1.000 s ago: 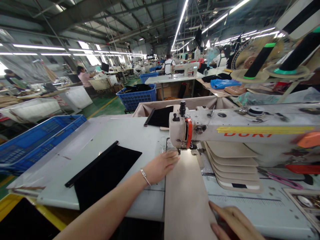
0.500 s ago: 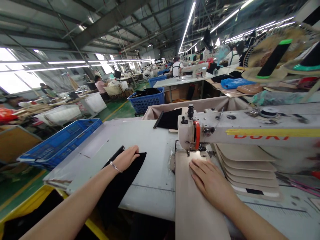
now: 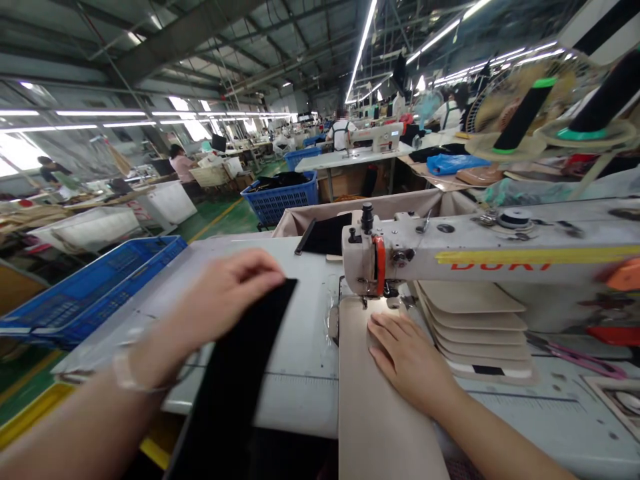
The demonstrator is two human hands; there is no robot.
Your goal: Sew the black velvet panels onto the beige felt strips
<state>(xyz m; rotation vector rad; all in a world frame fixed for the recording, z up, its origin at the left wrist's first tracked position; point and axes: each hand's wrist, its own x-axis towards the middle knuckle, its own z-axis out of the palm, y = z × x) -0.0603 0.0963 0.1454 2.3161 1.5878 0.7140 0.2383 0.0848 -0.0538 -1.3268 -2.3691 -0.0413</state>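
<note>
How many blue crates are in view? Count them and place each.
3. Near crate left of the sewing table; middle crate on the green floor ahead; far crate behind it, by the next table. More may be hidden farther back.

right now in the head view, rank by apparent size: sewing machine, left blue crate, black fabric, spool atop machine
1. sewing machine
2. blue crate and black fabric, about alike; fabric nearer
3. spool

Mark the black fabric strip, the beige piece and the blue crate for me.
black fabric strip [image 3: 230, 380]: head view, middle of its length.
beige piece [image 3: 375, 427]: head view, bare part nearest the camera.
blue crate [image 3: 115, 287]: head view, its mesh side wall.
</note>
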